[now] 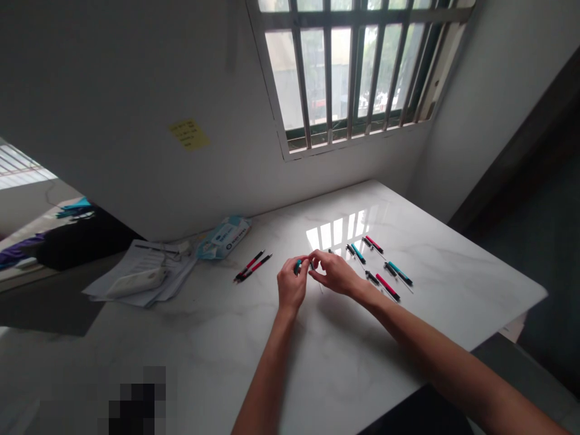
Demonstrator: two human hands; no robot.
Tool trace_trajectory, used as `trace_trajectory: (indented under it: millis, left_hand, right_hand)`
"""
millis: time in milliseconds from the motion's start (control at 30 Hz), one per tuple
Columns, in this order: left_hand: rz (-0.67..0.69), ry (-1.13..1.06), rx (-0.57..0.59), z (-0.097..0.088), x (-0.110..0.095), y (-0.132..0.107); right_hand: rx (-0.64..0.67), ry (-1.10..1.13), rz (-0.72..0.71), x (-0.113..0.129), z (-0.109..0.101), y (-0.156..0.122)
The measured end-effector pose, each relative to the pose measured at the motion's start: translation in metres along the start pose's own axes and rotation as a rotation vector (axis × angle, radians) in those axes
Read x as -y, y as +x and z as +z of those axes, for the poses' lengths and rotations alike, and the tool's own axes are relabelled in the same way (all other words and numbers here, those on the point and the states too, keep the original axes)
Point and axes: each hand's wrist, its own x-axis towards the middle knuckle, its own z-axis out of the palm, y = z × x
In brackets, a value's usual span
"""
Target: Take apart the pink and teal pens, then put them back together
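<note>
Over the marble-patterned table, my left hand is closed around a teal pen barrel, mostly hidden by the fingers. My right hand meets it fingertip to fingertip, pinching a small dark piece too hidden to name. Beneath the hands lies a thin white refill. To the right are pens in parts: a teal barrel, another teal barrel, a red barrel and a second red barrel, with black parts and thin refills beside them. Two red-and-black pens lie whole to the left.
A blue-and-white wipes pack rests against the wall, beside stacked papers with a white object on top. A yellow sticky note is on the wall. Behind the table is a barred window. The table's right corner is in view.
</note>
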Motion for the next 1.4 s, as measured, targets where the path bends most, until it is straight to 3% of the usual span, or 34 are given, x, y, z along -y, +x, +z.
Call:
trace_trajectory:
  millis: [100, 200, 300, 433, 600, 700, 867, 1000, 1133, 1233, 1400]
  left_hand:
    - [-0.139, -0.400, -0.039, -0.004, -0.009, -0.005]
    - [-0.207, -0.630, -0.008, -0.004, -0.008, -0.014]
    - [-0.190, -0.624, -0.020, -0.003, 0.001, -0.020]
    - [-0.201, -0.520, -0.156, -0.008, 0.013, -0.020]
    - [-0.280, -0.670, -0.268, -0.015, 0.016, -0.015]
    - [-0.354, -0.761, -0.237, -0.017, 0.015, -0.015]
    - [-0.447, -0.834, 0.002, -0.009, 0.005, -0.023]
    - [-0.474, -0.860, 0.083, 0.001, -0.001, -0.029]
    - [-0.492, -0.796, 0.033, 0.002, 0.004, -0.029]
    - [-0.421, -0.685, 0.019, -0.002, 0.012, -0.026]
    - [-0.293, -0.374, 0.051, -0.006, 0.023, -0.025]
  right_hand:
    - [-0.106, 0.217, -0.101, 0.006, 0.001, -0.001]
    - [-0.121, 0.298, -0.179, 0.010, 0.008, -0.003]
    - [-0.142, 0.358, -0.212, 0.010, 0.014, -0.002]
    - [-0.173, 0.408, -0.167, 0.007, 0.012, -0.001]
    - [-0.191, 0.454, -0.096, 0.006, 0.008, 0.001]
    - [-0.190, 0.659, -0.009, 0.005, 0.006, 0.004]
    - [-0.245, 0.955, 0.120, 0.001, -0.005, 0.012]
    - [-0.302, 0.926, 0.143, -0.002, -0.013, 0.015]
    - [-0.369, 0.836, 0.154, -0.005, -0.020, 0.015]
    - [-0.426, 0.631, 0.166, -0.006, -0.030, 0.012]
    - [-0.264, 0.163, 0.194, 0.000, -0.036, 0.005]
